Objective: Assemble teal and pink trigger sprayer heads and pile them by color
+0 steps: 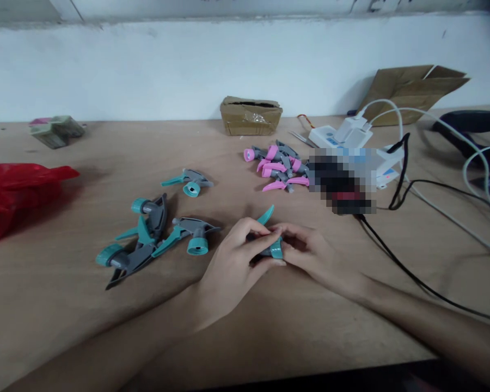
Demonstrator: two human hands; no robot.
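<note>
Both hands point(269, 253) grip teal sprayer head point(270, 239), prob. w/ fingertips.

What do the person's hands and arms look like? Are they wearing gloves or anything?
No gloves. The left hand and the right hand are both bare, and I can see no rings on the fingers. The left forearm and the right forearm are bare too. No sleeve, watch or bracelet shows anywhere up to the picture's edge.
</note>
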